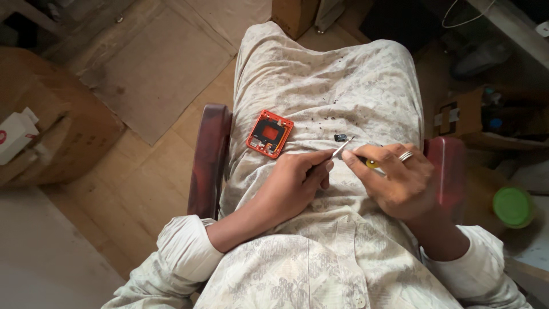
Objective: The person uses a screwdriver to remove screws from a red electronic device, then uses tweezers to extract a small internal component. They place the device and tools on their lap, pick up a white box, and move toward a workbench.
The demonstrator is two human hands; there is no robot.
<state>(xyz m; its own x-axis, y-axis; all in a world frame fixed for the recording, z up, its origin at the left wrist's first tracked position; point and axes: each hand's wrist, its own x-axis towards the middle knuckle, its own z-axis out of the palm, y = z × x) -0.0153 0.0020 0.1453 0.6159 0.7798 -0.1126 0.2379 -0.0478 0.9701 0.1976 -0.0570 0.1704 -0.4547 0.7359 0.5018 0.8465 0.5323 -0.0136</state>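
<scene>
**Hands meet over the lap**

Pale patterned cloth lap [320, 97] spans the dark red chair arms [209, 160]. Left hand [291, 183] pinches thin metal tweezers [342, 150]; right hand [394, 180] closes round a yellow-handled tool [372, 163]. Orange square frame [270, 134] at ten o'clock, small black part [341, 138] at twelve.

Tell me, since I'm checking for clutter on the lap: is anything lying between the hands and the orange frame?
Nothing visible does. The orange frame lies flat on the patterned cloth, up and left of the left hand. Only bare cloth separates them. The small black part sits by the tool tip, off to the right.
</scene>
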